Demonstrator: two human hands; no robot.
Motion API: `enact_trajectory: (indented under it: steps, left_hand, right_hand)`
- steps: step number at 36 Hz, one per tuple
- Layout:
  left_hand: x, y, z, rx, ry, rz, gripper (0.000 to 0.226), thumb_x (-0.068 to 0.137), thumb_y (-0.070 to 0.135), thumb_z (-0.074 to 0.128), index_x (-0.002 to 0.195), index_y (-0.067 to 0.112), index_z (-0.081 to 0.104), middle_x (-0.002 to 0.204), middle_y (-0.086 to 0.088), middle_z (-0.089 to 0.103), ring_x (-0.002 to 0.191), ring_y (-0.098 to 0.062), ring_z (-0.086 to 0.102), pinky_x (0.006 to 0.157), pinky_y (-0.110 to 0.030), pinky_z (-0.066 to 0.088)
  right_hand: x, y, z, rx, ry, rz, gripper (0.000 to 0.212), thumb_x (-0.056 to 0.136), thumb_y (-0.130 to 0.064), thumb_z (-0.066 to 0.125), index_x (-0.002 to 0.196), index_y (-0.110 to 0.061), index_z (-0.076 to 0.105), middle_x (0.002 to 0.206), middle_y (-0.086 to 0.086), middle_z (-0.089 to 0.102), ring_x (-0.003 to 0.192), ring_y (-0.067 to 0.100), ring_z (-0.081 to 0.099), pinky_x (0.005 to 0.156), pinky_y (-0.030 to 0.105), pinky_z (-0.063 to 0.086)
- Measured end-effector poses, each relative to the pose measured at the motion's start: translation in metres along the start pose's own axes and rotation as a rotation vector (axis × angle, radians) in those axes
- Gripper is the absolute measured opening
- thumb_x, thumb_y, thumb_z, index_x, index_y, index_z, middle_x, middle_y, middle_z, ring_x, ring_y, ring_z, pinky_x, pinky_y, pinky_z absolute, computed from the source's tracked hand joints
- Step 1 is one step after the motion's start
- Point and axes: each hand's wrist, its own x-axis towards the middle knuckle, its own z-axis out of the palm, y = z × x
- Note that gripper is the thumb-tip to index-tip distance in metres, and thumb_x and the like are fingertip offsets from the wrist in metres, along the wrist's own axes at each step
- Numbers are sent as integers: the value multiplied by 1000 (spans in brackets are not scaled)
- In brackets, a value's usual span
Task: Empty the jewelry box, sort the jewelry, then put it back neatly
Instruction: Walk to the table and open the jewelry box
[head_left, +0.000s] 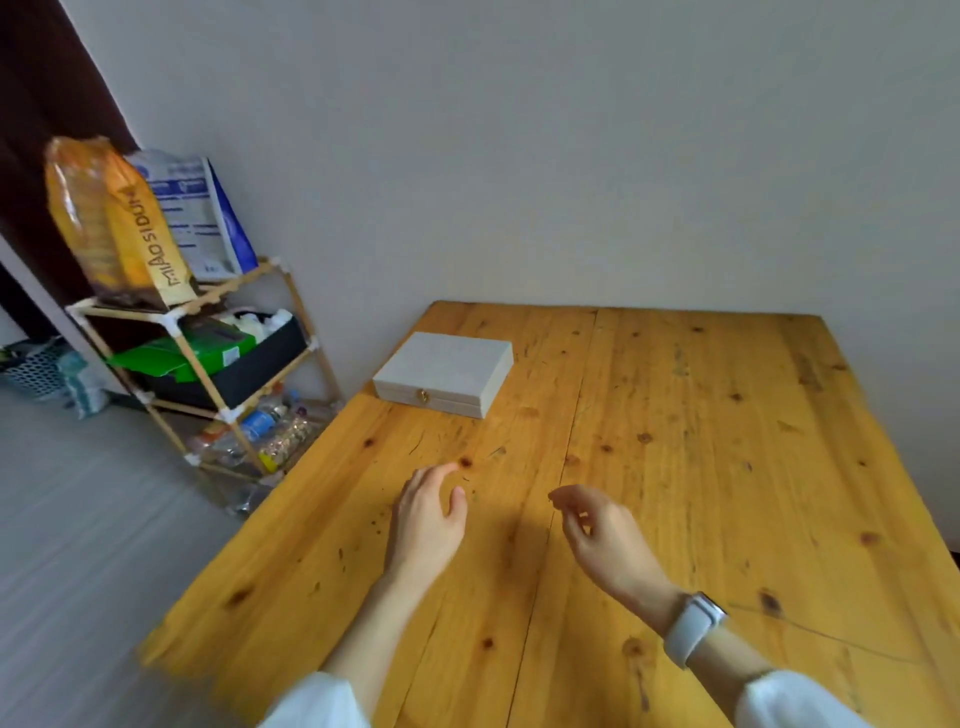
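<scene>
The flat white jewelry box (445, 373) sits closed on the yellow wooden table (701, 441). The left hand (428, 519) and right hand (605, 535) hang loose, holding nothing.

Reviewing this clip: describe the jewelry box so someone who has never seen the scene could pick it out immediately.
Start at the wooden table and go to its far left corner by the wall. The jewelry box lies there, lid closed, beyond both hands. It is the only object on the table: flat, rectangular, off-white, with a small gold clasp on its front.
</scene>
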Motion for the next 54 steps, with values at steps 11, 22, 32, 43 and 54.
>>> enact_trajectory:
  steps: [11, 22, 32, 43, 54]
  left_hand:
    - [144, -64, 7, -106, 108, -338, 57, 92, 27, 53, 141, 12, 28, 145, -11, 29, 134, -28, 30, 109, -43, 29]
    - [238, -107, 33, -638, 188, -608, 76, 92, 29, 53, 148, 21, 2, 156, -2, 7, 141, -21, 15, 112, -40, 17]
    - [187, -90, 41, -587, 229, -524, 48, 90, 15, 55, 135, 14, 39, 119, 0, 55, 107, -16, 51, 87, -30, 39]
    - [102, -40, 73, -566, 184, -520, 63, 76, 29, 62, 134, 19, 37, 126, 0, 53, 116, -18, 51, 100, -42, 41]
    - [38, -25, 81, -341, 283, -343, 48, 75, 36, 54, 119, 20, 47, 107, 5, 48, 102, -21, 51, 87, -47, 45]
  right_hand:
    - [148, -2, 57, -34, -102, -12, 37, 93, -15, 42, 130, -16, 45, 128, 5, 51, 113, 20, 52, 94, 28, 43]
    - [221, 27, 105, 39, -116, 55, 63, 94, -27, 45, 146, -16, 10, 151, 3, 22, 131, 24, 37, 100, 34, 38]
    - [205, 41, 90, 245, -79, 119, 75, 87, -15, 56, 146, -19, 8, 146, 4, 36, 121, 18, 50, 96, 15, 32]
    - [155, 67, 36, 187, -63, 96, 65, 85, -16, 61, 141, -23, 29, 153, 4, 15, 140, 14, 18, 97, 8, 12]
    - [82, 80, 22, -195, 119, -66, 63, 77, -20, 71, 132, -8, 43, 143, 22, 32, 131, 37, 35, 107, 45, 33]
